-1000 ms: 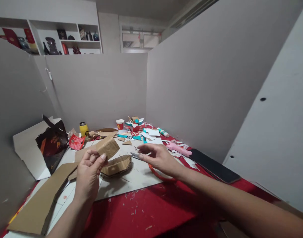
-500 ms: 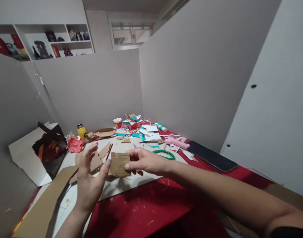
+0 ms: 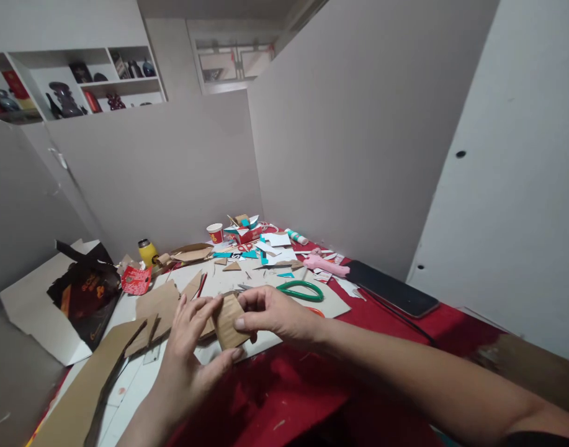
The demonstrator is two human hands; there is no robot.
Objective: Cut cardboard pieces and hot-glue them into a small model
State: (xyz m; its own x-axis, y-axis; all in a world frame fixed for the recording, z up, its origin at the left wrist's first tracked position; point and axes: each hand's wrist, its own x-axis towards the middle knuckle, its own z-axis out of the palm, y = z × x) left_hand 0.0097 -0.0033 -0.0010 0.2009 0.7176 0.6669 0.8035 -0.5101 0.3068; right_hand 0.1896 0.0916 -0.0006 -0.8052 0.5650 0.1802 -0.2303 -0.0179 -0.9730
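A small brown piece of corrugated cardboard [image 3: 229,323] is held up over the near edge of the white board, tilted. My right hand [image 3: 270,316] pinches its right edge, thumb in front and fingers behind. My left hand [image 3: 195,341] is curved around the left side, with fingertips at the top corner and the thumb at the bottom corner. Behind the hands lie scissors with green handles [image 3: 303,290], their blades partly hidden by my right hand. Larger cardboard pieces [image 3: 158,301] lie beyond my left hand.
A long cardboard strip [image 3: 86,385] runs along the left. Further back stand a yellow bottle [image 3: 147,253] and a paper cup [image 3: 215,233] among paper scraps. A pink hot glue gun [image 3: 326,265] and a black phone [image 3: 391,288] lie right. Grey partitions [image 3: 349,143] enclose the table.
My left hand has moved right and closed onto the cardboard piece, which is now tilted. The view has shifted slightly, and an orange handle shows beside my right wrist.
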